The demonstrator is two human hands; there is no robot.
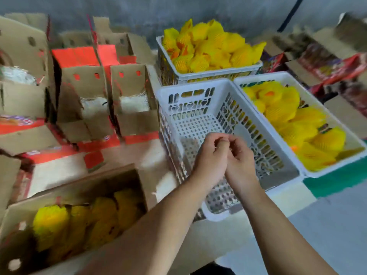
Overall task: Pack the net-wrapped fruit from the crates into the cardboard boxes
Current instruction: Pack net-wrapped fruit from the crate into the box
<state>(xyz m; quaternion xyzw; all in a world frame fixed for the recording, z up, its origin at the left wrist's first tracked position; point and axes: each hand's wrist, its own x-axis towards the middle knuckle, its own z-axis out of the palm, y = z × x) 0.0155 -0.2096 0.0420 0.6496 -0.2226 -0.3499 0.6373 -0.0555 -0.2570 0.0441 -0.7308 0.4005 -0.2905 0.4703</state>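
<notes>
Right now both hands meet above the empty white crate (198, 124), the left hand (210, 157) and right hand (238, 161) with fingers curled together, holding no fruit. Net-wrapped fruit (294, 124) fills the crate just to the right, nearer the right hand.

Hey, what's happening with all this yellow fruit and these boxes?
A person is packing net-wrapped fruit into cardboard boxes. The near box already holds a row. The middle crate is empty; the back crate and right crate hold fruit. The left hand and right hand meet above the empty crate, holding no fruit.
</notes>
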